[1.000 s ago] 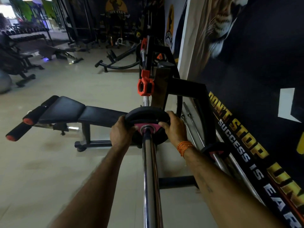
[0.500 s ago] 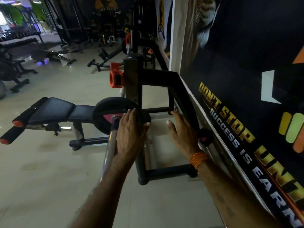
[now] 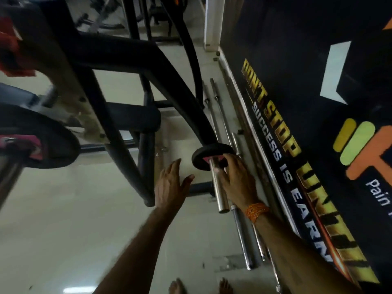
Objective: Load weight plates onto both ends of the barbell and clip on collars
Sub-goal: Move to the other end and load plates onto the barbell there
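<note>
Barbell [image 3: 9,172] sits at the far left edge of the frame, only its chrome sleeve showing, blurred. One weight plate [image 3: 48,143] with a pink hub is on that end, so this side has its first plate. I see no collar clipped outside it. The red collar [image 3: 10,43] is a blur in the upper left, up by the black rack [image 3: 118,52], so I judge clipping is not yet done. The barbell's other end is out of view, and I can't say what is on it.

Now I'm reaching low, right of centre. My right hand [image 3: 237,179] lies over the sleeve of a spare bar [image 3: 219,192] on the floor [image 3: 63,209] beside the lettered wall. Its fingertips are at the hub of a smaller plate [image 3: 203,152] threaded on that sleeve. Whether my fingers have closed round it, I can't tell from here. My left hand [image 3: 169,185] hovers just beside it, fingers straight, thumb spread wide, touching nothing.

My read is that this small plate is the next load. It has to slide off the spare bar's sleeve first. After that come the barbell's other end and both collars. So most of the job is ahead.
</note>
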### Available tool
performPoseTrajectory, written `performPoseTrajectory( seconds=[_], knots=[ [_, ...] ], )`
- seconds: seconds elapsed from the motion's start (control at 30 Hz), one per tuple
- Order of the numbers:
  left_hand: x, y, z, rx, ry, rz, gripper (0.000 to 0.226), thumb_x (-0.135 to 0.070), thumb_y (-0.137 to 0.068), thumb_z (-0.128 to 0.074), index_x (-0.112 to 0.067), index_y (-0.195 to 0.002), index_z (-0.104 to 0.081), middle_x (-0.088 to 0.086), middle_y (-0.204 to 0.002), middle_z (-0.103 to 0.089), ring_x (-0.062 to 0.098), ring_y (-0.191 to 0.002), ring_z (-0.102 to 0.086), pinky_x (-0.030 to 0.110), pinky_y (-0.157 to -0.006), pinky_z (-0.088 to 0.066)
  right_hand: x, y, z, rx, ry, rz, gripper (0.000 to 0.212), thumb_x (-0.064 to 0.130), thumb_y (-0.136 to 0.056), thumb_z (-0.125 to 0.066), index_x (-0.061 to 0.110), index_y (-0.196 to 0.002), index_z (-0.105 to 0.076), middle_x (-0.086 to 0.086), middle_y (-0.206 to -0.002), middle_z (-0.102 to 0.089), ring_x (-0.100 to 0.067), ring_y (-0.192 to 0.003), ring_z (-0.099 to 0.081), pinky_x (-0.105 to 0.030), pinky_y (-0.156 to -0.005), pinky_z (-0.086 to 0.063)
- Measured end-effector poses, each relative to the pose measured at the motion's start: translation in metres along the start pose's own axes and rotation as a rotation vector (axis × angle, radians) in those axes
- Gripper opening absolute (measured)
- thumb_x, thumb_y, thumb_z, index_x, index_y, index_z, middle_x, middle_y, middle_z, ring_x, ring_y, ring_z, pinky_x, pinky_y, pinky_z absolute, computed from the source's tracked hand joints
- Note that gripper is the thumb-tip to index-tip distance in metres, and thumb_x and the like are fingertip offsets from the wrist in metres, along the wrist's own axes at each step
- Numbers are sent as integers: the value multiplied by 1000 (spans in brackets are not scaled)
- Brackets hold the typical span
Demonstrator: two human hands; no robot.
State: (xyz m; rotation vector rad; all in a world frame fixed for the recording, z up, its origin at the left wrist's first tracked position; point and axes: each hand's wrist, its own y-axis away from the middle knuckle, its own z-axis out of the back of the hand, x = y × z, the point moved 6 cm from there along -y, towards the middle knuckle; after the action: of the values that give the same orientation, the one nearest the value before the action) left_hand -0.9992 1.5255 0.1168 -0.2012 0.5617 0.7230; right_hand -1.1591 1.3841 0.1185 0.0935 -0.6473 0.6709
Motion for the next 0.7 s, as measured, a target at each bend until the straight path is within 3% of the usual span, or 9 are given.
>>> performPoseTrajectory(
  seconds=[0.07, 0.17, 0.33, 0.4, 0.47, 0.5, 0.57, 0.63, 0.7],
  knots=[
    [7, -27, -28, 12, 33, 45, 74, -54, -94, -60, -24, -155, -32, 6, -155, -46, 25, -140, -44, 47, -106, -49, -32, -21, -10, 14, 2, -29, 60, 50, -101, -51, 19, -151, -39, -7, -150, -49, -25, -134, -50, -43, -98, -53],
    [17, -69, -74, 33, 69, 110, 75, -55, -94, -60, -24, -155, -31, 7, -154, -46, 27, -138, -47, 44, -106, -48, -80, -54, -33, 43, 34, -78, 70, 45, -98, -58, 15, -156, -33, -11, -159, -40, -28, -145, -40, -40, -111, -40],
    [30, -130, -151, 65, 149, 119, 76, -44, -95, -65, -17, -156, -29, 11, -154, -44, 28, -138, -47, 38, -106, -43, -150, -112, -83, 113, 127, -127, 79, 37, -94, -68, 16, -158, -27, -9, -161, -37, -28, -145, -39, -40, -113, -38],
    [38, -152, -177, 79, 212, 124, 68, -36, -98, -65, -17, -154, -33, 6, -146, -52, 26, -135, -51, 23, -100, -43, -171, -135, -104, 144, 147, -133, 81, 34, -94, -67, 15, -160, -23, -10, -163, -33, -29, -148, -36, -44, -115, -38],
    [46, -172, -198, 96, 273, 154, 50, -29, -102, -60, -17, -147, -42, -3, -128, -61, 14, -117, -60, 2, -84, -41, -186, -155, -122, 189, 155, -145, 81, 32, -95, -67, 14, -160, -22, -11, -164, -31, -30, -148, -34, -45, -114, -35],
    [50, -182, -206, 92, 261, 155, 44, -28, -102, -59, -18, -144, -45, -1, -125, -63, 7, -107, -61, 0, -81, -42, -191, -163, -130, 205, 144, -149, 79, 31, -95, -67, 13, -159, -24, -12, -162, -34, -31, -146, -37, -45, -113, -37],
    [55, -196, -219, 76, 245, 127, 34, -27, -102, -58, -18, -134, -51, 7, -124, -65, 0, -91, -60, 5, -73, -48, -199, -174, -141, 190, 90, -141, 68, 28, -95, -67, 11, -153, -36, -16, -151, -47, -35, -137, -48, -44, -105, -44],
    [57, -202, -226, 48, 214, 102, 23, -28, -102, -56, -17, -122, -55, 1, -109, -65, 1, -82, -58, 12, -59, -44, -206, -178, -148, 162, 48, -135, 55, 25, -96, -66, 9, -144, -44, -19, -139, -56, -37, -126, -57, -43, -97, -50],
    [58, -203, -229, 18, 192, 93, 19, -28, -101, -57, -17, -116, -56, -3, -101, -62, 7, -85, -61, 13, -65, -42, -209, -180, -151, 142, 41, -131, 51, 23, -96, -66, 8, -140, -45, -19, -134, -57, -37, -121, -60, -42, -94, -52]
  ],
)
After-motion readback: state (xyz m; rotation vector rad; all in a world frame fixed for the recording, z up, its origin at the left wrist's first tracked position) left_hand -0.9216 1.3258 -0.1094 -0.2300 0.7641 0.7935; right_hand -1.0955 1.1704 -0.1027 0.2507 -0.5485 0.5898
